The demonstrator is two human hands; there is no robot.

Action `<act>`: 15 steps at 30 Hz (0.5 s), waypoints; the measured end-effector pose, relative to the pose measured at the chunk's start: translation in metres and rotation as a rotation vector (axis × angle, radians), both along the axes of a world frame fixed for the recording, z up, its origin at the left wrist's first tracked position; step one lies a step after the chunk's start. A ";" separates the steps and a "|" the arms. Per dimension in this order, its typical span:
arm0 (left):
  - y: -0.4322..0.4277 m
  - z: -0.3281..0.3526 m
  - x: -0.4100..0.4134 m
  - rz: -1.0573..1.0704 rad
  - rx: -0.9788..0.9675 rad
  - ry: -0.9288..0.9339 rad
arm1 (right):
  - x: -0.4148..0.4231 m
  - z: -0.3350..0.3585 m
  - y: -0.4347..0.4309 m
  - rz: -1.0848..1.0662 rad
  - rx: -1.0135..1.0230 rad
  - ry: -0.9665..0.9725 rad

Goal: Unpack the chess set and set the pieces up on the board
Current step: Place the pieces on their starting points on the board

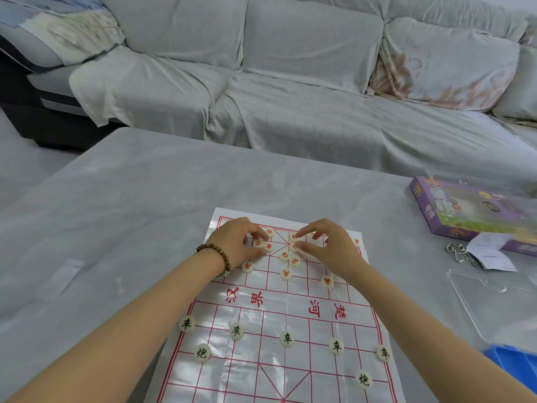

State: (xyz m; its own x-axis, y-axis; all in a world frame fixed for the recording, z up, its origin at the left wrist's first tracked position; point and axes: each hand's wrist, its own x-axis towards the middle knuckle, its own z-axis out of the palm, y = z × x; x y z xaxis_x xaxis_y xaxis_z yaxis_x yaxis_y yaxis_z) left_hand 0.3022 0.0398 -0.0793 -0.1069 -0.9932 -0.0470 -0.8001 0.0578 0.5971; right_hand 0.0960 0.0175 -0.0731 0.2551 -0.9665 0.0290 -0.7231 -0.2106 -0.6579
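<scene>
1. The board [261, 373], a glossy sheet with a red grid, lies flat on the grey-covered table [116, 228], its near edge running out of view.
2. On its near half stand seven black-lettered pieces [287, 338]: five in a row across the board and two set closer in, one near each side.
3. At the right edge are a blue tray [511, 365] and, just beyond it, a clear plastic lid [488, 303].
4. Both forearms reach over the board's middle to its far half, where the red-lettered pieces [286, 274] lie, some spaced in a row and others bunched between the hands.
5. The left hand [238, 242], with a bead bracelet [220, 257] on its wrist, has its fingers curled, tips down on the bunch. Thumb and forefinger flank one piece, but I cannot tell whether they grip it.
6. The right hand [334, 248] has its fingers spread and bent. Forefinger and thumb tips touch pieces in the bunch, and a firm pinch cannot be told.
7. Farther right lie metal rings [462, 253], a paper slip [491, 253] and a purple box [465, 210].
8. Beyond the table stands a grey-draped sofa [290, 97].
</scene>
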 end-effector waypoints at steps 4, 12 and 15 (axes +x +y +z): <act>-0.002 -0.001 -0.005 -0.021 -0.003 -0.025 | -0.002 -0.001 0.000 -0.014 -0.001 -0.018; -0.006 -0.001 -0.015 -0.033 -0.036 -0.001 | -0.006 0.001 0.006 0.127 0.069 0.051; -0.005 -0.001 -0.013 -0.025 -0.046 0.049 | -0.007 -0.001 0.008 0.160 0.097 0.066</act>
